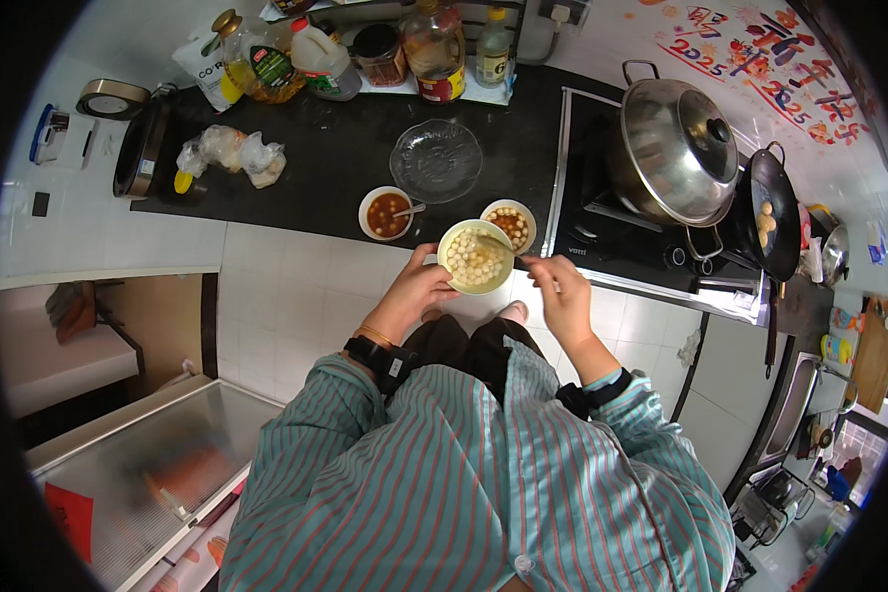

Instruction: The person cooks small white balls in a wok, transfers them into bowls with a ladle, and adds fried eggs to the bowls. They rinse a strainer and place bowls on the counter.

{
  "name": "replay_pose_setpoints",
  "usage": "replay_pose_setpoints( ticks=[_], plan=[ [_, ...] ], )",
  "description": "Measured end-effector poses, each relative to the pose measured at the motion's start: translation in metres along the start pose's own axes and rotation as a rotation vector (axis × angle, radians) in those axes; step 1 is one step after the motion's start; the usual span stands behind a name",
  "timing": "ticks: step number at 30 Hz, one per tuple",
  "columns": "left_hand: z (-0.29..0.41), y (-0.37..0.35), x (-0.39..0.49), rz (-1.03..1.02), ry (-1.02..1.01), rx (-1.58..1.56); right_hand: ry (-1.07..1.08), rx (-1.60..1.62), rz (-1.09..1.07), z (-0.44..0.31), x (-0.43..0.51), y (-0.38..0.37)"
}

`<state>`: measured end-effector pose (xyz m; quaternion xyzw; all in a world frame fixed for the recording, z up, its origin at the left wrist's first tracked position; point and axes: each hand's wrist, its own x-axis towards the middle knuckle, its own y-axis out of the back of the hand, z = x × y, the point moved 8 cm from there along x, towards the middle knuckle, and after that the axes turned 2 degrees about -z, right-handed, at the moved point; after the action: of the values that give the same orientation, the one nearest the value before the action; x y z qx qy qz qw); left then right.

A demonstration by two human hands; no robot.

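My left hand (pixel 422 283) holds a pale bowl (pixel 453 281) by its left side, at the front edge of the dark countertop. Small whitish balls (pixel 475 259) in liquid fill much of it. My right hand (pixel 563 291) grips a metal spoon (pixel 500 243) whose bowl end dips among the balls. Just behind, partly covered by the held bowl, a white bowl (pixel 530 216) contains similar balls in brown liquid. To the left stands another white bowl (pixel 365 216) with reddish-brown liquid, a few balls and a spoon (pixel 410 211) resting in it.
A clear glass plate (pixel 436 160) lies behind the bowls. Tied plastic bags (pixel 226 149) are at the left; bottles and jars (pixel 381 55) line the back. On the right, a large lidded steel pot (pixel 670 148) and a black wok (pixel 773 218) stand at the gas hob (pixel 599 255).
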<state>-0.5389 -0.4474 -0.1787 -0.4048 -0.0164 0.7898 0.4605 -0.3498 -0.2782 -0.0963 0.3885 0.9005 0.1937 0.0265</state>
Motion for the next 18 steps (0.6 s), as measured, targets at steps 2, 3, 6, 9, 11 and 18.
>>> replay_pose_setpoints(
  ticks=[2,3,6,9,11,18],
  plan=[
    [0.0,-0.01,0.001,-0.015,-0.006,-0.002,0.266,-0.248,-0.006,-0.026,0.002,-0.003],
    [0.0,-0.014,0.002,-0.028,-0.007,0.001,0.299,-0.281,-0.034,-0.03,0.004,-0.004],
    [-0.004,-0.023,0.006,-0.04,0.012,-0.002,0.317,-0.252,-0.126,-0.033,0.006,-0.005],
    [-0.009,-0.029,0.006,-0.021,-0.006,-0.018,0.207,-0.239,-0.263,-0.027,-0.004,0.01],
    [-0.013,-0.033,0.004,-0.011,-0.032,-0.041,0.25,-0.147,-0.233,-0.034,-0.013,0.025],
    [-0.016,-0.072,0.004,-0.07,-0.069,-0.04,0.401,-0.294,-0.104,-0.041,-0.032,0.058]
  ],
)
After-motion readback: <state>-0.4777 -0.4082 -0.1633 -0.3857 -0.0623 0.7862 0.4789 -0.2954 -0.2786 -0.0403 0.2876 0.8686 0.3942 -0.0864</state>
